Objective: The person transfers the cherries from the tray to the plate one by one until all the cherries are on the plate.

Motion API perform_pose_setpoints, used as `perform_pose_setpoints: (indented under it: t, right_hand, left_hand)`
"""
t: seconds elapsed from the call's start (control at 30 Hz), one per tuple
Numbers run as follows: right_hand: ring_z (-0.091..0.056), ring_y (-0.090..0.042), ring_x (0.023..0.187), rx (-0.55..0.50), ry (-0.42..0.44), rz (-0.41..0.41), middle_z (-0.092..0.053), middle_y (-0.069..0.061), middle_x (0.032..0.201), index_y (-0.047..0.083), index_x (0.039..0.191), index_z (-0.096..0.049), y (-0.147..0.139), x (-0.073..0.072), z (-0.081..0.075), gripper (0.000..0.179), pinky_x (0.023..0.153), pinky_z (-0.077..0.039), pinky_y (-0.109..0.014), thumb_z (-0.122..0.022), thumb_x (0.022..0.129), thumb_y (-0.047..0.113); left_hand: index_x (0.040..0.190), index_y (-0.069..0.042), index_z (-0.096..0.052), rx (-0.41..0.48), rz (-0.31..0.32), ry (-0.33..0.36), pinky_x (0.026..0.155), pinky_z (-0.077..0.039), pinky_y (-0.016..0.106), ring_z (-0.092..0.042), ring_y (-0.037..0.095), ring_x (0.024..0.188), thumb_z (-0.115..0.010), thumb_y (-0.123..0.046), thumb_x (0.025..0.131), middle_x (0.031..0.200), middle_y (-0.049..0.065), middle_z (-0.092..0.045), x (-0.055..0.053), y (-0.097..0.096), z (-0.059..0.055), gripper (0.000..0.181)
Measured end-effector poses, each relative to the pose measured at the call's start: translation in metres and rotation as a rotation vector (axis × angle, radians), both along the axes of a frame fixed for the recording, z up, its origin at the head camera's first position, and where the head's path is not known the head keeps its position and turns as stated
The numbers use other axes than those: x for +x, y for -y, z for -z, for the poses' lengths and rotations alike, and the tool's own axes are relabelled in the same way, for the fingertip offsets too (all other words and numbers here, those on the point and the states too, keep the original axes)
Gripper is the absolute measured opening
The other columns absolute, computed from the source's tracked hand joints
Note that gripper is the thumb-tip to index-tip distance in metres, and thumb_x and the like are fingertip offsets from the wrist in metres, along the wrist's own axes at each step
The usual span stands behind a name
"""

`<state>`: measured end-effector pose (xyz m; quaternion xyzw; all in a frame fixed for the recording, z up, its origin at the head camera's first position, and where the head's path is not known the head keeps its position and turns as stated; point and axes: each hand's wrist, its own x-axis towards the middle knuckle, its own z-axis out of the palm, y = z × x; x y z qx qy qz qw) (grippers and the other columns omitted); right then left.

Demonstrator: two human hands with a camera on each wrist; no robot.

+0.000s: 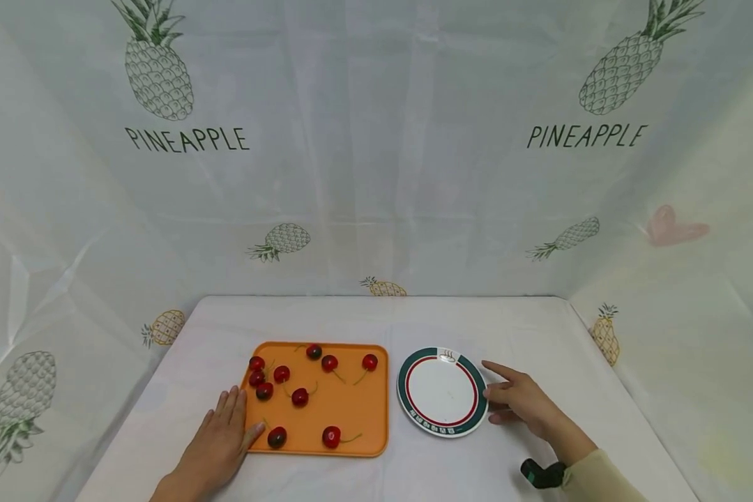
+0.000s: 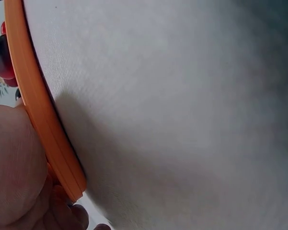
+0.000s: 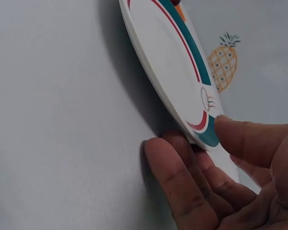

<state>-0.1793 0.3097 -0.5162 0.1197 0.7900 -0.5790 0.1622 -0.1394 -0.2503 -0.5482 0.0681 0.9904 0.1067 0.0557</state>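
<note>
On the backdrop (image 1: 364, 181) I can read PINEAPPLE twice. The orange tray (image 1: 354, 404) should be light and stiff; the left hand (image 1: 216, 439) rests straight-fingered against its left edge. Just right of the tray lies the plate (image 1: 445, 390), likely slick and breakable, best pinched by the rim, where the right hand (image 1: 519, 400) has its fingers spread apart. I can't make out the plate's small lettering (image 1: 436, 424). The cherries (image 1: 331, 437) on the tray look slippery; I'd favour the stems (image 1: 352, 439).

Orange rectangular tray (image 1: 358, 404), lying flat; ten red cherries (image 1: 331, 437) scattered on it, several stemmed. Round white plate (image 1: 444, 390), green rim band, red inner ring, just right of tray.
</note>
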Motion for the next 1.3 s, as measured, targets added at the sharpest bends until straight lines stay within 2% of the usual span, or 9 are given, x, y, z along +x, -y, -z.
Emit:
perform_pose_setpoints:
  t: [0.2,0.4,0.53,0.87,1.17,1.3]
  right_hand:
    - [-0.072,-0.024,0.078,0.003,0.013,-0.033,-0.074,-0.014,0.101,0.005,0.159,-0.044,-0.0029,-0.0057,0.0007,0.069,0.071,-0.064,-0.041,-0.070,0.095,-0.001]
    - [-0.072,-0.026,0.078,-0.001,-0.003,-0.040,-0.062,-0.024,0.129,0.008,0.157,-0.048,-0.0018,-0.0085,0.0048,0.073,0.070,-0.064,-0.043,-0.073,0.090,-0.005]
    - [-0.071,-0.026,0.076,0.006,-0.002,-0.025,-0.055,-0.028,0.139,0.010,0.156,-0.050,-0.0007,-0.0088,0.0065,0.072,0.069,-0.064,-0.043,-0.074,0.090,-0.004]
    - [-0.072,-0.027,0.078,0.008,0.000,0.002,-0.054,-0.029,0.138,0.009,0.156,-0.051,0.0021,-0.0078,0.0060,0.075,0.070,-0.064,-0.044,-0.076,0.087,-0.007]
    - [-0.071,-0.026,0.085,-0.031,-0.006,-0.037,-0.058,-0.026,0.130,0.005,0.159,-0.043,0.0007,-0.0090,0.0099,0.081,0.072,-0.064,-0.045,-0.076,0.086,-0.009]
    - [-0.070,-0.026,0.083,-0.019,0.006,-0.016,-0.059,-0.023,0.124,0.006,0.158,-0.045,0.0036,-0.0094,0.0092,0.080,0.071,-0.064,-0.044,-0.078,0.086,-0.006]
  left_hand:
    - [0.156,0.017,-0.030,-0.002,-0.002,-0.002,0.116,-0.026,0.074,-0.024,0.059,0.152,-0.050,-0.055,0.108,0.163,0.039,-0.027,-0.0006,0.0003,-0.0001,0.089]
    - [0.156,0.016,-0.030,-0.002,-0.007,0.005,0.117,-0.026,0.074,-0.024,0.059,0.152,-0.051,-0.054,0.107,0.164,0.039,-0.027,-0.0010,-0.0002,-0.0013,0.088]
    - [0.156,0.017,-0.030,0.001,0.000,-0.005,0.116,-0.026,0.074,-0.024,0.059,0.152,-0.052,-0.053,0.107,0.163,0.039,-0.028,0.0000,-0.0010,-0.0030,0.088]
    - [0.155,0.017,-0.032,0.000,-0.003,-0.021,0.116,-0.028,0.074,-0.026,0.059,0.151,-0.054,-0.049,0.107,0.162,0.040,-0.029,0.0021,-0.0061,-0.0050,0.085]
    - [0.154,0.018,-0.033,0.000,0.010,-0.045,0.115,-0.029,0.075,-0.028,0.059,0.151,-0.057,-0.046,0.107,0.162,0.040,-0.030,0.0047,-0.0086,-0.0042,0.083]
    - [0.154,0.018,-0.033,-0.006,0.005,-0.038,0.114,-0.029,0.075,-0.028,0.059,0.150,-0.057,-0.047,0.106,0.162,0.040,-0.031,0.0044,-0.0088,-0.0050,0.084]
